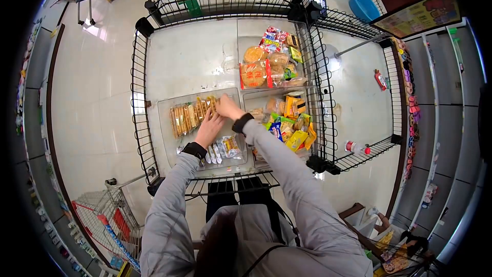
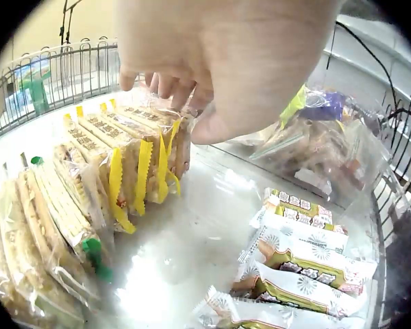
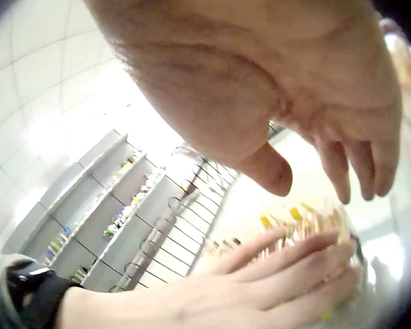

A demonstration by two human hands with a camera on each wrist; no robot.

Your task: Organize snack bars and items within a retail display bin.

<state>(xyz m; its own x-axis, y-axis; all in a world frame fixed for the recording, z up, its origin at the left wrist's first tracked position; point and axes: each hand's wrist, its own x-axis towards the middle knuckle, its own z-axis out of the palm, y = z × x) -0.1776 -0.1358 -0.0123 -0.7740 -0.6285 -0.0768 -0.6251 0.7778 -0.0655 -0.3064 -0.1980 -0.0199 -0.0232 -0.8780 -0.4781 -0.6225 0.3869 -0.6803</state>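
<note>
In the head view, a row of clear-wrapped biscuits [image 1: 185, 118] stands on edge in a clear plastic tray [image 1: 166, 151]. My left hand [image 1: 209, 129] lies with its fingers extended along the right end of that row. The left wrist view shows its thumb beside the end biscuits with yellow wrapper edges [image 2: 140, 154]. My right hand [image 1: 229, 107] is just above the same end, its fingers pointing down. In the right wrist view, nothing shows between its thumb and fingers. White-and-gold wrapped bars [image 2: 301, 257] lie in the tray's near part.
To the right, one clear tray holds mixed yellow, blue and green snack packets [image 1: 294, 136]. Behind it, another holds round packaged cakes [image 1: 253, 74]. Black wire fencing [image 1: 138, 79] edges the display. A shopping cart [image 1: 110, 213] stands at the lower left.
</note>
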